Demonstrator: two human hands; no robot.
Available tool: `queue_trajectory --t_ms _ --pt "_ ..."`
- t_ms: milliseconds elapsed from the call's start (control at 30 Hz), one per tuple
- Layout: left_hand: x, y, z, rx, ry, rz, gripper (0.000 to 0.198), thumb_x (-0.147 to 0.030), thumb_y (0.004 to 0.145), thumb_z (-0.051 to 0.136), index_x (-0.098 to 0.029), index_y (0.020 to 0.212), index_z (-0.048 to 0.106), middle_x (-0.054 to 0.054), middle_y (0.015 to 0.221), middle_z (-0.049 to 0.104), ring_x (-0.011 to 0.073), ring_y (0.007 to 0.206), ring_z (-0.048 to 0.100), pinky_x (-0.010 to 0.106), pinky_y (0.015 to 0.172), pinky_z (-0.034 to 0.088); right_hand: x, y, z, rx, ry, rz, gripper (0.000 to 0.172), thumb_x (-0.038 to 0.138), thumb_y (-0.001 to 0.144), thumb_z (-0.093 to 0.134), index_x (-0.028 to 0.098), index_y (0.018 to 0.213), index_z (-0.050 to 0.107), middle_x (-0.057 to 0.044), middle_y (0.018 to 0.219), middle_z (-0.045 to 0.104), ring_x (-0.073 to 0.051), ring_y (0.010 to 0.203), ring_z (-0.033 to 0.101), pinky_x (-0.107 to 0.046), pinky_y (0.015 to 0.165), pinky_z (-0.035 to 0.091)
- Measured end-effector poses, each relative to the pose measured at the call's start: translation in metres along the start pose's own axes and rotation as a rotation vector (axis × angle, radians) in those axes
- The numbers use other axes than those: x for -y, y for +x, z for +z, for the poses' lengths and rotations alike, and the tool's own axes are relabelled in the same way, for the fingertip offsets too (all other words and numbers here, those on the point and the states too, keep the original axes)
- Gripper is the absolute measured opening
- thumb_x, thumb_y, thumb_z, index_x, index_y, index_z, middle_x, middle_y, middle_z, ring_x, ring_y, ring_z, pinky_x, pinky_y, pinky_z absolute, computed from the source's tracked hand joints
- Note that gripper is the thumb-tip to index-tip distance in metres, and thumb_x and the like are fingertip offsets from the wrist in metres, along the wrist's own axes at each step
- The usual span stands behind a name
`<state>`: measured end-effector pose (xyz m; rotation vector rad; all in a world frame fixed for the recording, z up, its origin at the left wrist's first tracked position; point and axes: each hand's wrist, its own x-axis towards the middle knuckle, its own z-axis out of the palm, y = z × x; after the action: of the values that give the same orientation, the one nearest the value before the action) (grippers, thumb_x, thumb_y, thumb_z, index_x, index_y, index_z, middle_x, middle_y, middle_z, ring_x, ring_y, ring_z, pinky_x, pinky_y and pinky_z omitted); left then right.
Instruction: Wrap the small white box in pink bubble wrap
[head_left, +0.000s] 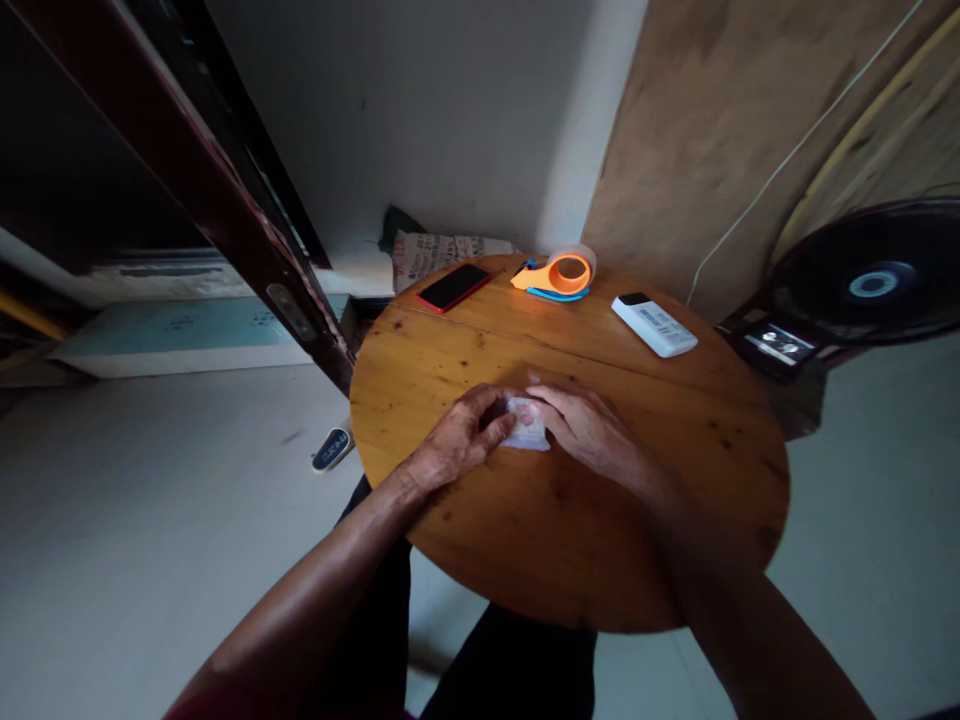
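Observation:
A small whitish packet with a reddish print (529, 425) lies on the round wooden table (577, 540), between my two hands. My left hand (472, 430) grips its left side, the thumb resting on the face and the fingers curled behind. From the other side, my right hand (589, 425) holds the upper right edge, its fingers bent together. Parts of the packet's edges are hidden under the fingers. Just beyond the right fingertips is a small pale scrap (534, 378), too small to make out.
Toward the table's far side lie a red-edged phone (455, 288), an orange tape dispenser (555, 278) and a white power-bank-like block (655, 325). A printed sack (442, 255) stands behind. To the right is a black fan (874, 285); a slipper (332, 450) lies on the floor at left.

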<state>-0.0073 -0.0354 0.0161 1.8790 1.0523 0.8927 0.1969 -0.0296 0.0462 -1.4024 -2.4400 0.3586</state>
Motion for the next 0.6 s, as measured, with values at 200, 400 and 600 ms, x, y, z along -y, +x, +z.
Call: queue_trajectory --t_ms 200,400,600 --pt "0.0004 -0.0004 0.0002 0.002 -0.007 0.020 0.034 -0.037 0.092 0.052 -0.019 0.120 0.059 0.008 0.107 0.063 0.0184 0.095 0.059 0.031 0.083 0.048 0.0033 0.0005 -0.0017 -0.056 0.030 -0.050 0.024 0.025 0.096 0.045 0.022 0.107 0.067 -0.005 0.107 0.071 -0.019 0.100 0.065 -0.031 0.087 0.047" --pt "-0.0023 -0.0001 -0.0005 -0.007 0.000 0.016 0.033 -0.038 0.092 0.052 -0.019 0.117 0.060 0.009 0.107 0.064 0.0188 0.096 0.059 0.032 0.084 0.048 0.0018 0.0007 -0.0010 -0.071 0.046 -0.081 0.023 0.023 0.095 0.047 0.022 0.106 0.067 -0.005 0.108 0.071 -0.019 0.100 0.065 -0.031 0.086 0.047" --pt "-0.0041 0.0007 -0.0013 -0.009 0.007 0.021 0.032 -0.036 0.091 0.053 -0.017 0.116 0.060 0.009 0.106 0.064 0.0193 0.096 0.060 0.033 0.085 0.049 -0.0012 0.0001 0.0007 -0.081 0.048 -0.100 0.023 0.024 0.093 0.050 0.023 0.106 0.068 -0.005 0.112 0.071 -0.019 0.100 0.065 -0.030 0.085 0.048"
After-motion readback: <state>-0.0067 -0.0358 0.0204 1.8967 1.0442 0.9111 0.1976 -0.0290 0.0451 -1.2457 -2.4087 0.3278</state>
